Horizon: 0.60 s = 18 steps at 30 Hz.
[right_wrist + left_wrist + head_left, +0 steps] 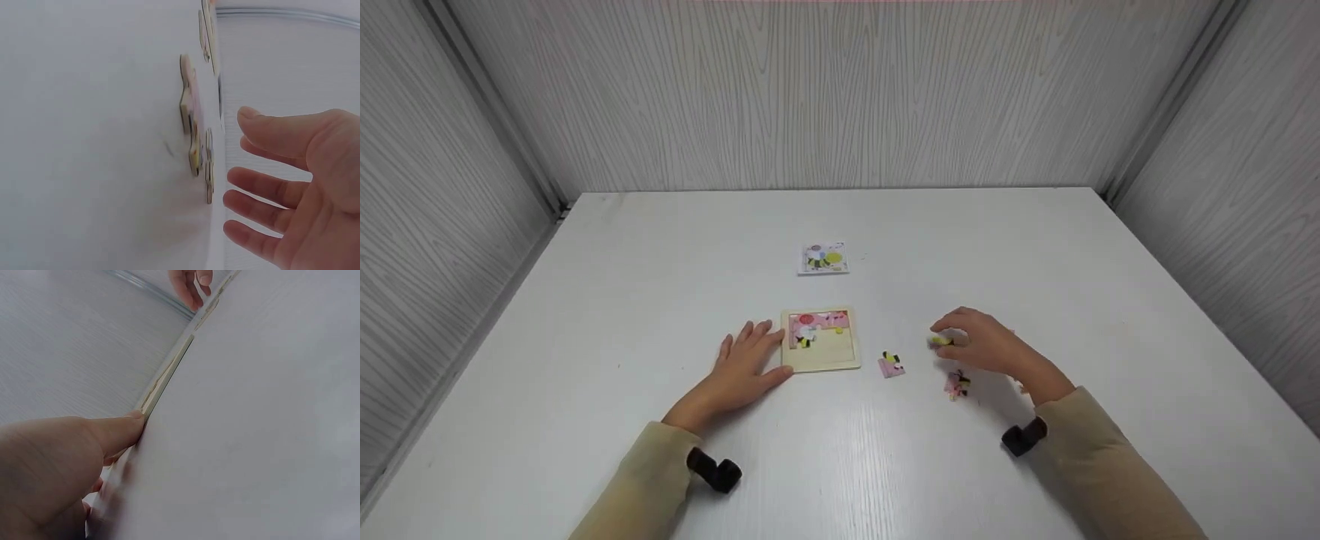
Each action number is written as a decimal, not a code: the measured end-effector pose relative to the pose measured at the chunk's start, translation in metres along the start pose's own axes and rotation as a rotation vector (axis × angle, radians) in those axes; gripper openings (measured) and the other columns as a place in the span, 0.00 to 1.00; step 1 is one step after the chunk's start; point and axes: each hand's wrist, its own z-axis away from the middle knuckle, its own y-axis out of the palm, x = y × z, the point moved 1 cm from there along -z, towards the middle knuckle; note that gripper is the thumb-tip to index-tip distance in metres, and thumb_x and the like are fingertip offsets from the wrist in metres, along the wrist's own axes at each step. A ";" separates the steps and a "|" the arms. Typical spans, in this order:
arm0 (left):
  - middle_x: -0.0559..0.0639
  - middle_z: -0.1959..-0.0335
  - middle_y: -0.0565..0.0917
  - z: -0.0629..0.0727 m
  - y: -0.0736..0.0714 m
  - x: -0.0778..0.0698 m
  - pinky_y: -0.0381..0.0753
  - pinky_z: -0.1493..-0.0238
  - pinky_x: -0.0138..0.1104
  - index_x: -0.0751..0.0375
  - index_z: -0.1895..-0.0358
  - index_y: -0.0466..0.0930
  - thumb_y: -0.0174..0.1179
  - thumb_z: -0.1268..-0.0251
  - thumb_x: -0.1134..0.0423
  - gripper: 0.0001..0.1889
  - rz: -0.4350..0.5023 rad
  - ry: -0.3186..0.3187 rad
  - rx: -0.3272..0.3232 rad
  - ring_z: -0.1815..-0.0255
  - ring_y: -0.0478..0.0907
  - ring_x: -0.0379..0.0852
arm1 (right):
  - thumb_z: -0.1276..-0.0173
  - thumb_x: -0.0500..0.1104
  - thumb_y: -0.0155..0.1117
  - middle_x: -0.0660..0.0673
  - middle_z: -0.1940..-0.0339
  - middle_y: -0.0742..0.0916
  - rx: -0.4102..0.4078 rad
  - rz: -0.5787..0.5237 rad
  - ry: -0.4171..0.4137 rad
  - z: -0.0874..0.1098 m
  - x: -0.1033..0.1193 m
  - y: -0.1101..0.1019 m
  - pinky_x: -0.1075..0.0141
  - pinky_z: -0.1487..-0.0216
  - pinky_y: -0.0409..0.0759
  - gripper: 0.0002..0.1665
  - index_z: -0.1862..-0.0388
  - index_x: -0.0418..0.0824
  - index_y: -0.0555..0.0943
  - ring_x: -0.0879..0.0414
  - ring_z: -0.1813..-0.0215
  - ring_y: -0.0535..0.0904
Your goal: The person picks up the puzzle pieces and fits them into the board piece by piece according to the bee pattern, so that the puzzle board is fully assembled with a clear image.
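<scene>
A square wooden puzzle tray (823, 367) lies on the white table, with several pink, white and yellow pieces fitted in its upper part. My left hand (744, 375) rests flat with fingers spread at its left side, thumb (121, 431) touching the near corner. Over to the right, my right hand (982, 343) hovers above a yellow and black puzzle piece (941, 341). In the right wrist view the right hand's fingers (264, 188) are apart and hold nothing. A pink and black piece (958, 385) lies just below that hand.
Between tray and right hand lies another pink piece with yellow and black (892, 365). Beyond the tray is a small square picture card (823, 259) with a bee. More pieces are partly hidden behind the right wrist. Grained panels (840, 97) enclose the table's back and sides.
</scene>
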 end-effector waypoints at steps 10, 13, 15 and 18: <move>0.61 0.27 0.49 0.001 -0.001 0.000 0.29 0.34 0.55 0.62 0.30 0.57 0.52 0.34 0.46 0.35 -0.003 -0.013 0.014 0.27 0.35 0.60 | 0.39 0.41 0.65 0.40 0.50 0.79 0.013 0.102 0.071 0.004 -0.010 -0.006 0.50 0.44 0.70 0.19 0.49 0.35 0.79 0.43 0.45 0.72; 0.61 0.27 0.49 0.001 -0.001 0.000 0.28 0.34 0.55 0.62 0.30 0.56 0.52 0.34 0.46 0.35 -0.006 -0.010 0.015 0.27 0.35 0.60 | 0.40 0.40 0.66 0.40 0.51 0.80 0.014 0.120 0.086 0.004 -0.014 -0.005 0.50 0.44 0.70 0.19 0.51 0.34 0.80 0.43 0.45 0.73; 0.61 0.27 0.49 0.001 -0.001 0.000 0.28 0.34 0.55 0.61 0.30 0.57 0.52 0.34 0.46 0.35 -0.004 -0.010 0.016 0.27 0.35 0.59 | 0.40 0.40 0.66 0.39 0.51 0.80 0.016 0.130 0.094 0.003 -0.015 -0.005 0.49 0.44 0.69 0.19 0.51 0.35 0.80 0.43 0.45 0.72; 0.60 0.27 0.49 0.001 -0.001 0.000 0.28 0.33 0.55 0.61 0.30 0.57 0.52 0.34 0.46 0.35 -0.008 -0.010 0.015 0.27 0.35 0.59 | 0.42 0.40 0.67 0.39 0.50 0.79 0.014 0.130 0.104 0.001 -0.016 -0.004 0.48 0.43 0.68 0.18 0.52 0.36 0.81 0.42 0.44 0.71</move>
